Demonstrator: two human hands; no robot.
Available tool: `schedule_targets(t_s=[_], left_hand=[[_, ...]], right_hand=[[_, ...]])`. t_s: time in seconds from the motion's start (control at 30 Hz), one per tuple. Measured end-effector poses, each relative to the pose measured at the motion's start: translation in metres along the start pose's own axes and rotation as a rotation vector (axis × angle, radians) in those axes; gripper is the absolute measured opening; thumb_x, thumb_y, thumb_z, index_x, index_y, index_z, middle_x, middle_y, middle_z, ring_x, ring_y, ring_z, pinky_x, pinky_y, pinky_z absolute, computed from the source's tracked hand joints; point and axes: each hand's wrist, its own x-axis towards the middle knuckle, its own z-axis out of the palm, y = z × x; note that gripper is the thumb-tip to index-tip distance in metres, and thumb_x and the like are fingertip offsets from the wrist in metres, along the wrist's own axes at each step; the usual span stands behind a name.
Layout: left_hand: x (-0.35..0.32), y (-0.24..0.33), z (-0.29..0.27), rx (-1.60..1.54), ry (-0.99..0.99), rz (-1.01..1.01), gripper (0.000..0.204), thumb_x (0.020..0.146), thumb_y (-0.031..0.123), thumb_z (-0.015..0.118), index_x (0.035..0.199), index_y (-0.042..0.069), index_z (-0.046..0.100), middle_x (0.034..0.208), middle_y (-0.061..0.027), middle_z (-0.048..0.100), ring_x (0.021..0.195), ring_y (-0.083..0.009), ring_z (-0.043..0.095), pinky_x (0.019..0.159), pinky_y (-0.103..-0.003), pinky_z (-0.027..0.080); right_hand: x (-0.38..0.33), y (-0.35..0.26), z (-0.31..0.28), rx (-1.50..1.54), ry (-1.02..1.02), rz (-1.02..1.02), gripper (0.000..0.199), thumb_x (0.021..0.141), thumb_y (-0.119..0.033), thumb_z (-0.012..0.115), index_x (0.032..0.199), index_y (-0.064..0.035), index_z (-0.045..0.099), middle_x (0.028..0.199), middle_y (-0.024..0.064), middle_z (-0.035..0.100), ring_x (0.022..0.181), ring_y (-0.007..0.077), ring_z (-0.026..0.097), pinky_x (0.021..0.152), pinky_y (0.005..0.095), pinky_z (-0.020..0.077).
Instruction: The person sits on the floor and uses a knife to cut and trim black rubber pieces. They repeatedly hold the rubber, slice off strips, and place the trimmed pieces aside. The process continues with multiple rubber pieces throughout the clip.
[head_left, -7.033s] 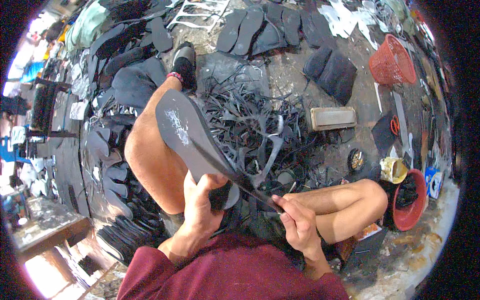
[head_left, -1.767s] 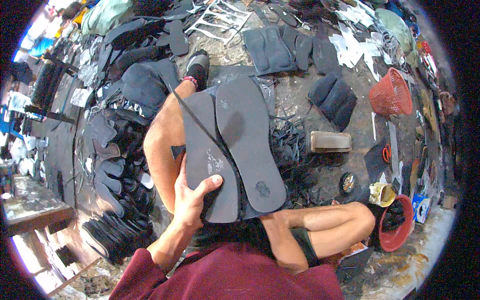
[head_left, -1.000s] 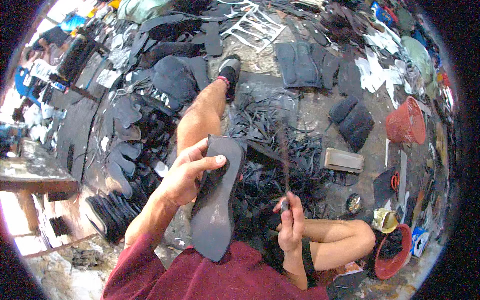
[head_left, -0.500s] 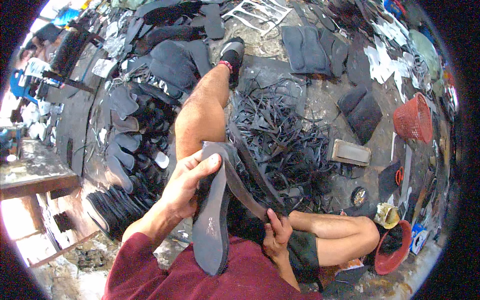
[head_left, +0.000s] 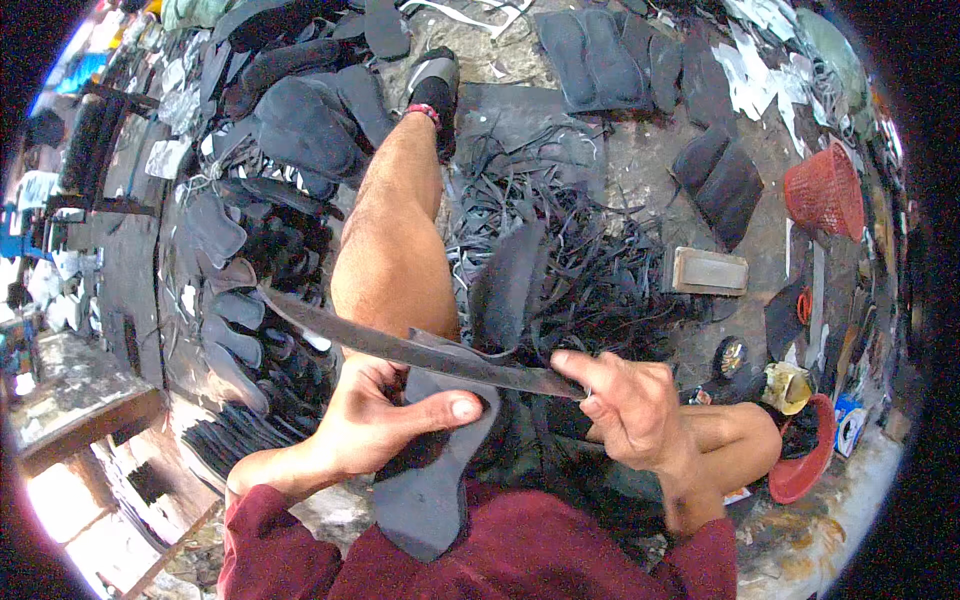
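Observation:
My left hand [head_left: 395, 420] is closed on a dark grey shoe sole [head_left: 425, 505], thumb across its narrower waist, the wide end hanging toward my maroon shirt. A long curved dark strip [head_left: 370, 342] passes across the sole's upper part. Its right end is pinched in the fingers of my right hand [head_left: 635, 415]; the left end sticks out free beyond my shin. Whether the strip is still joined to the sole I cannot tell. Just past the strip, a flat dark piece [head_left: 505, 285] stands in front of a heap of black offcuts [head_left: 600, 260].
Stacked dark soles [head_left: 235, 430] lie at the left, near a wooden bench [head_left: 90, 420]. Padded dark sheets [head_left: 590, 60] are spread at the far side. On the right are a pale block [head_left: 710, 272], a red basket [head_left: 825, 190] and a red tub [head_left: 815, 460].
My right hand has moved up and to the right with the strip, which has swung out from beside the sole to lie across it. The sole has dropped slightly lower.

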Motion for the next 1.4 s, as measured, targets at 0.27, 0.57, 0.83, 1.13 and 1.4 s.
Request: schedule_targets(t_s=[0.27,0.57,0.83,1.13,1.4], left_hand=[[0.0,0.008,0.0,0.125,-0.021,-0.121,0.029,0.081,0.01,0.082,0.107,0.004,0.069,0.097,-0.0034,0.072,0.089,-0.0124,0.065,0.08,-0.031,0.052],[0.004,-0.026,-0.054,-0.646,-0.583,-0.208,0.084,0.089,0.019,0.069,0.154,0.003,0.018,0.131,-0.0205,0.056,0.12,-0.0282,0.055,0.098,-0.044,0.046],[0.048,0.002,0.107,-0.448,0.231,0.353,0.062,0.081,0.014,0.077,0.132,0.001,0.044,0.123,-0.0133,0.059,0.119,-0.0262,0.057,0.102,-0.041,0.046],[0.054,-0.005,0.125,-0.475,0.221,0.261,0.037,0.089,0.023,0.067,0.119,0.005,0.056,0.11,-0.0052,0.065,0.102,-0.0201,0.063,0.095,-0.036,0.048],[0.042,-0.058,0.087,-0.505,0.4,0.04,0.022,0.088,0.026,0.059,0.101,0.008,0.063,0.095,-0.0073,0.067,0.091,-0.0238,0.065,0.086,-0.038,0.052]], right_hand=[[0.071,-0.02,-0.024,-0.025,-0.266,-0.125,0.049,0.092,-0.017,0.062,0.138,-0.0074,0.051,0.078,0.0104,0.066,0.06,0.0305,0.064,0.056,0.0406,0.053],[0.039,-0.01,-0.052,0.694,-0.286,0.323,0.04,0.104,-0.027,0.046,0.133,-0.0008,0.054,0.092,0.0072,0.066,0.073,0.0128,0.057,0.063,0.0265,0.0464],[-0.029,-0.033,-0.008,0.675,0.495,0.27,0.043,0.105,-0.021,0.044,0.144,-0.0036,0.047,0.082,0.0008,0.06,0.067,0.007,0.049,0.063,0.0211,0.0432],[-0.133,0.006,0.078,0.007,0.752,0.191,0.034,0.098,-0.012,0.047,0.127,0.0025,0.06,0.083,0.0136,0.062,0.066,0.0245,0.057,0.062,0.0364,0.0466],[-0.128,0.003,0.051,-0.001,0.524,0.244,0.037,0.092,-0.015,0.061,0.128,-0.015,0.064,0.078,0.0086,0.059,0.064,0.0277,0.059,0.057,0.0397,0.048]])
